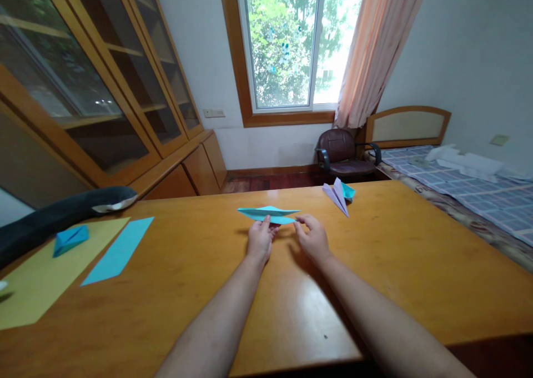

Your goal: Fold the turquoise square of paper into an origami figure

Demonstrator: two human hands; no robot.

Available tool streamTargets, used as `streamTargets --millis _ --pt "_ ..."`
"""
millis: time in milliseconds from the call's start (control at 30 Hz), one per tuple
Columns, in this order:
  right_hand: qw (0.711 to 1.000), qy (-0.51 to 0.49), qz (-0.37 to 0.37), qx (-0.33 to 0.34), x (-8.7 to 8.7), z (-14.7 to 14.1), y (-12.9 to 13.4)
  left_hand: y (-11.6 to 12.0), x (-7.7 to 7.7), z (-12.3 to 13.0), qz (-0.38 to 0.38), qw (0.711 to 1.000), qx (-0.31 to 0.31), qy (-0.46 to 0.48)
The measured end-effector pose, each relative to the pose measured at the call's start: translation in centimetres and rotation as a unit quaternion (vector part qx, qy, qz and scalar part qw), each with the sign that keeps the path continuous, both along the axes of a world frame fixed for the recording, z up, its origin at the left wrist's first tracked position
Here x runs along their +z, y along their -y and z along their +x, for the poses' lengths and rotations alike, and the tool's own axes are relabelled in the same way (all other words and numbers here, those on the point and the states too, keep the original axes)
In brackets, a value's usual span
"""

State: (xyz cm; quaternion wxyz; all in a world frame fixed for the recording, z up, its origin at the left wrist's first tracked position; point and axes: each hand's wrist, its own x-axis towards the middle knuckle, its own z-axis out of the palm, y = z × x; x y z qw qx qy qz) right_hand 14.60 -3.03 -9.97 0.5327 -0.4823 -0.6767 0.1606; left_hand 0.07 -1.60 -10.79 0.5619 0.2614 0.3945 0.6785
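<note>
A folded sheet of turquoise paper (266,212), long and pointed at its ends, is held just above the wooden table. My left hand (260,240) grips its near edge from below, thumb on top and fingers underneath. At the paper's right end, the thumb and index finger of my right hand (313,238) close on the lower tip. To the right lies a lilac paper plane (336,196), with a small folded turquoise paper piece (348,192) partly hidden behind it.
On the left of the table (175,317) lie a yellow sheet (37,289), a blue folded paper piece (71,239) and a flat turquoise strip (119,250). A dark, long plush-like object (62,214) rests at the far left edge. Beyond stand a chair (342,150) and a bed (470,184).
</note>
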Motion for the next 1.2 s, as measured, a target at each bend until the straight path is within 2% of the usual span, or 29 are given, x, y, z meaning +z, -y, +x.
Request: streamTargets --millis 67,167,267,333,500,800,1033,1100,1200 --pt "0.991 -0.098 -0.093 0.011 -0.2 0.2 -0.4 0.1 0.0 0.0 -0.001 1.0 -0.003 -0.008" --pt "0.953 -0.2 -0.216 0.064 -0.3 0.2 -0.6 0.2 -0.1 0.3 0.001 1.0 -0.019 -0.024" --pt "0.926 -0.238 -0.28 0.089 -0.3 -0.2 -0.6 0.4 -0.2 0.6 0.006 0.999 -0.03 -0.044" --pt "0.92 -0.239 -0.296 0.097 -0.4 -0.3 -0.5 0.4 -0.2 0.7 0.008 0.997 -0.036 -0.062" --pt "0.925 -0.226 -0.29 0.097 -1.0 -0.5 -0.7 0.5 -0.2 1.0 0.005 0.995 -0.055 -0.078" --pt "0.931 -0.195 -0.292 0.099 -1.3 -0.2 -0.9 0.1 -0.4 0.4 0.01 0.997 -0.023 -0.074" --pt "0.953 -0.149 -0.262 0.04 -1.6 1.2 -1.7 -0.5 0.0 -0.6 0.001 0.999 0.019 -0.035" --pt "0.964 -0.134 -0.229 0.001 -1.6 1.7 -1.9 -0.5 -0.1 -0.8 -0.005 0.999 0.026 -0.035" --pt "0.987 -0.092 -0.121 -0.059 -1.2 2.2 -1.7 -0.6 -0.4 -0.9 -0.013 0.998 0.015 -0.059"
